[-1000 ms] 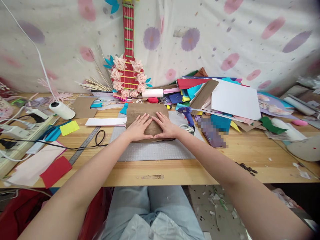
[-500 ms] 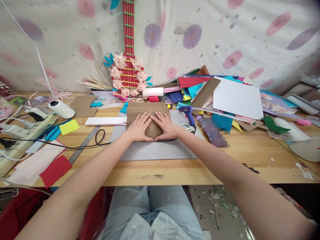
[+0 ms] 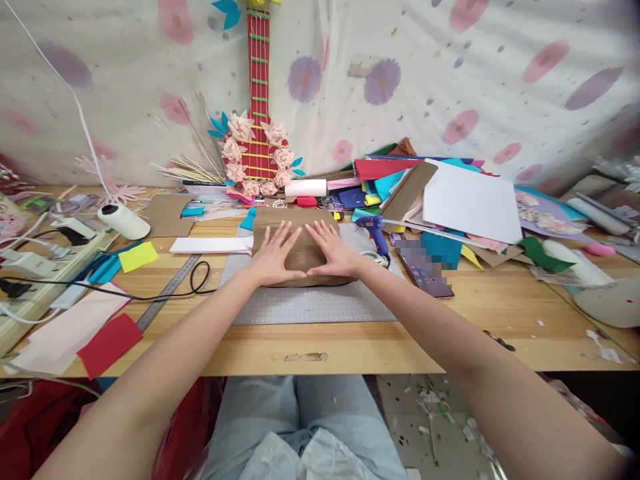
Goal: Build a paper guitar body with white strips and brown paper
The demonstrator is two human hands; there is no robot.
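A brown wood-grained sheet (image 3: 305,248) lies on the grey cutting mat (image 3: 310,310), straight in front of me. My left hand (image 3: 274,257) rests flat on its left half with the fingers spread. On the right half, my right hand (image 3: 333,252) lies flat too, fingers apart. The two thumb tips almost meet near the sheet's front edge. Neither hand grips anything. A blue glue gun (image 3: 375,233) sits just to the right of the sheet, and a strip of white paper (image 3: 213,245) reaches up to its left side.
A steel ruler (image 3: 167,293), red paper piece (image 3: 110,343) and power strip (image 3: 55,273) lie left. Right are a phone (image 3: 425,270), white board (image 3: 470,203) and scissors handles (image 3: 500,340). Behind stands a red paper guitar (image 3: 259,80) with pink flowers.
Both hands have shifted slightly on the brown sheet, and their fingers look a little more raised and spread. The camera view has tilted up slightly.
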